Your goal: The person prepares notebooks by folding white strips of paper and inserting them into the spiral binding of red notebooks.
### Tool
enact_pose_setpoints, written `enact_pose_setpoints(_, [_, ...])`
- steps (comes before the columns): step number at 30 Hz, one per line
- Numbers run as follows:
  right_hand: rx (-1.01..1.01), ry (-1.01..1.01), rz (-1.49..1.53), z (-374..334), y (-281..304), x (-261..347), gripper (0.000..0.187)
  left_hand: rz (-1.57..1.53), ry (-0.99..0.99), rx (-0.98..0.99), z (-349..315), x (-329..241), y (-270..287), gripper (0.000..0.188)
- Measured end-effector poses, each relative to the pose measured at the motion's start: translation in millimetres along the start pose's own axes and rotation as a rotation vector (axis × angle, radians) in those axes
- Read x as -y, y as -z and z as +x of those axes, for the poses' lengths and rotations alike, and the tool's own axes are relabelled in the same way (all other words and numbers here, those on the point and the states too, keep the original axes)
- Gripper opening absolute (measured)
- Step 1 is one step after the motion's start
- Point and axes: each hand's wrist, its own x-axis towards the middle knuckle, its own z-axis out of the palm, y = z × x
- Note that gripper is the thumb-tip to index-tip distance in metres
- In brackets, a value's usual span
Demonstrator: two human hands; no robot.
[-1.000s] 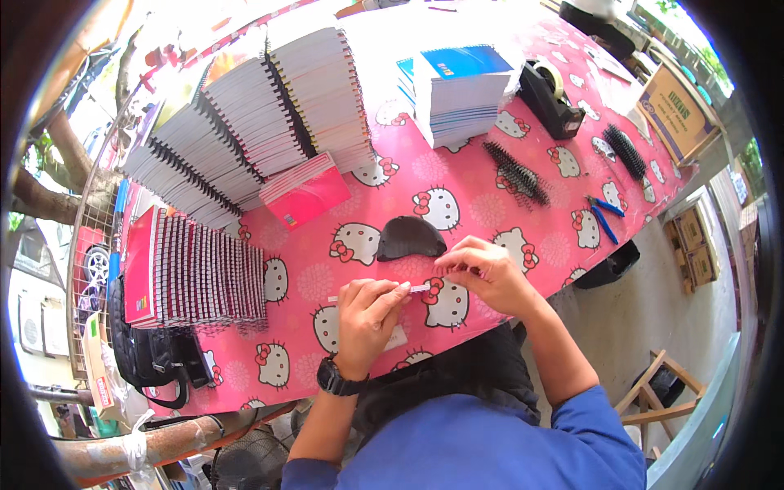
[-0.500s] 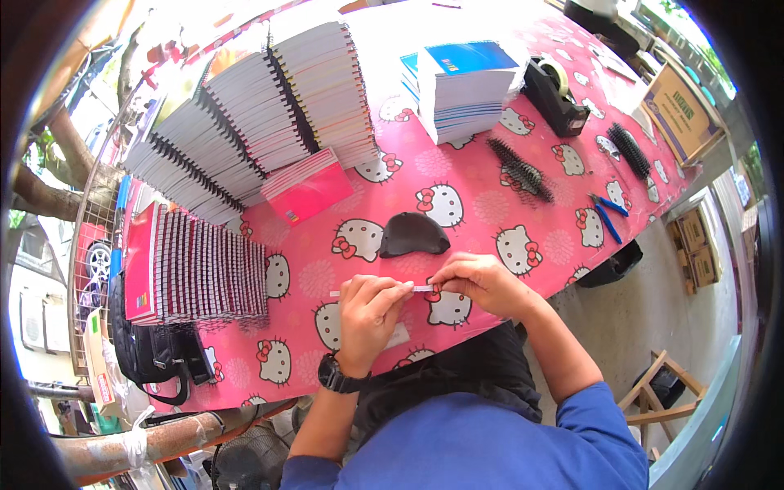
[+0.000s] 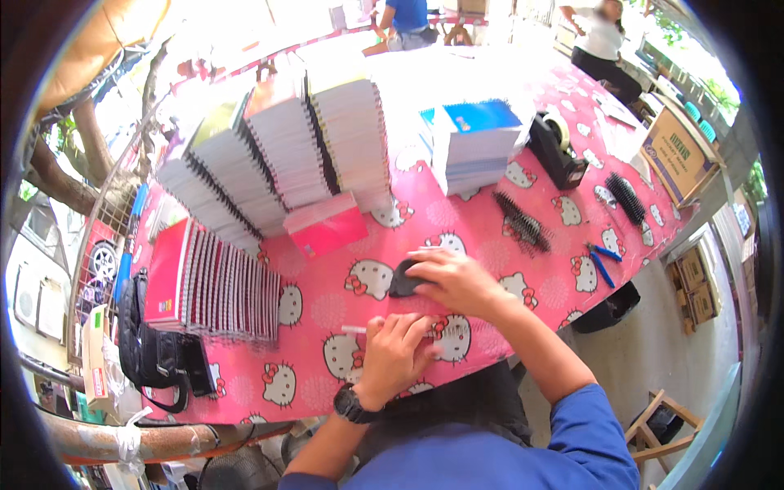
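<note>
Head view: one pad [image 3: 402,282] and one strip [image 3: 353,329] lie on one pink table [image 3: 314,317]. The pad is black, partly beneath the right hand [image 3: 452,281]; the left hand [image 3: 394,358] partly covers the white strip. Whether either grips, I cannot tell.

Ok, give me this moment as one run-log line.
left hand: at white strip, grip unclear | right hand: over black curved object | far right: blue-handled pliers | left: spiral notebooks
</note>
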Motion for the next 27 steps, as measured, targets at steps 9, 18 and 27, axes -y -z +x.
enact_pose_setpoints(9, [0.513, 0.043, -0.158, 29, -9, -12, 0.073, -0.05, -0.027, 0.035, -8, 11, 9, 0.017])
enact_pose_setpoints(18, [0.501, -0.077, -0.022, 2, -2, -10, 0.108, -0.122, -0.081, 0.062, -9, 17, 11, 0.02])
enact_pose_setpoints(27, [0.22, 0.016, -0.018, -28, -16, -25, 0.078, 0.048, -0.001, 0.071, -15, 37, 24, 0.029])
